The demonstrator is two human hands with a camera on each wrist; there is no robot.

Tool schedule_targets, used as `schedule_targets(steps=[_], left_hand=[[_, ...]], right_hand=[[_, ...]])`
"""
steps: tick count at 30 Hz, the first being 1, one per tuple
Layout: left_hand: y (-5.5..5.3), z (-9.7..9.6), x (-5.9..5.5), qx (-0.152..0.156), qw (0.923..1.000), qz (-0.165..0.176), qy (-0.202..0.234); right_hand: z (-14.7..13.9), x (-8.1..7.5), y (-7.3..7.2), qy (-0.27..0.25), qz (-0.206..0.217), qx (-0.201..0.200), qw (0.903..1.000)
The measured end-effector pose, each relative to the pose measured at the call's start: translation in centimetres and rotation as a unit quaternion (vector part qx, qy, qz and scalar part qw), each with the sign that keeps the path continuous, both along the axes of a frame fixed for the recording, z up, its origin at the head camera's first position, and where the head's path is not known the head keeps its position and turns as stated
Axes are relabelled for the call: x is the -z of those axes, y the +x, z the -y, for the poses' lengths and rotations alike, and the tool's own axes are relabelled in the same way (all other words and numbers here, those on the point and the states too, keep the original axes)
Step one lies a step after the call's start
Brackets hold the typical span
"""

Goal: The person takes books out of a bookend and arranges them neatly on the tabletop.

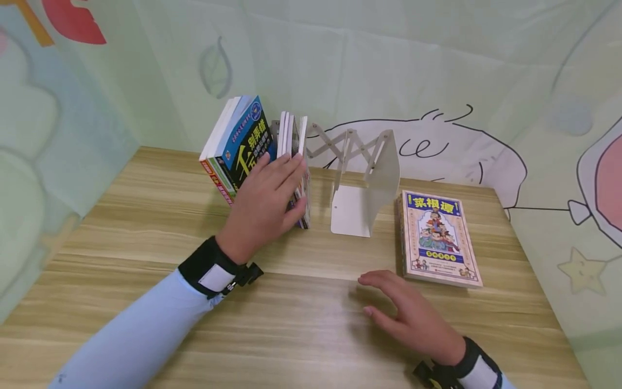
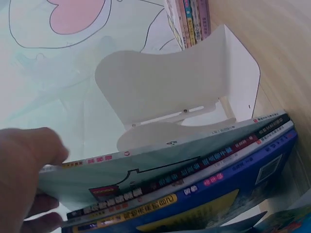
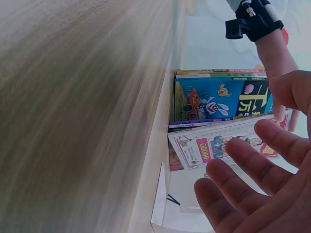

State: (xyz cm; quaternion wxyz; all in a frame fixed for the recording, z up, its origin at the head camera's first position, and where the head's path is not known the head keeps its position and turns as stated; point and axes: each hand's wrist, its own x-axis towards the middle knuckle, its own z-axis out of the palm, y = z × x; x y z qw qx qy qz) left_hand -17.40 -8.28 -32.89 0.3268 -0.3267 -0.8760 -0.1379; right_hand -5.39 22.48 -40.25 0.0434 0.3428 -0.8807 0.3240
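Observation:
My left hand (image 1: 267,197) is at the thin upright books (image 1: 292,135), its fingers reaching over their top edges. In the left wrist view, the fingers (image 2: 43,150) hold the ends of these thin books (image 2: 194,179), which lean a little apart. Just left of them, thicker books with a blue and black cover (image 1: 248,140) tilt to the left. A white metal expandable bookend (image 1: 352,210) stands to the right, its end plate upright and its lattice stretched at the back. My right hand (image 1: 413,319) hovers over the table with fingers spread and loosely bent, holding nothing.
A stack of books (image 1: 439,237) with a cartoon cover lies flat on the right of the wooden table (image 1: 301,324). Behind the table hangs a printed cloth backdrop (image 1: 301,65), close to the bookend's back.

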Motion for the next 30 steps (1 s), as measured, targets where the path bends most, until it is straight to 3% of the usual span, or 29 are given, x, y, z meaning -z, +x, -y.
schedule_targets(steps=[7,13,17,30], left_hand=[[1.1,-0.3,-0.1,0.047,0.998,-0.019,0.039],[1.8,-0.7,0.4,0.085,0.9907,0.04,0.098],[2.2,-0.8,0.9,0.085,0.985,0.077,0.129],[3.1,-0.4,2.0,0.067,0.9934,0.071,0.061]], right_hand=[[-0.1,-0.1,0.0,0.011,-0.003,0.006,0.9999],[-0.2,0.0,0.1,0.016,0.004,0.007,0.9998],[-0.3,0.1,0.2,0.015,0.007,0.006,0.9998],[-0.2,0.4,0.3,0.023,0.066,0.031,0.9971]])
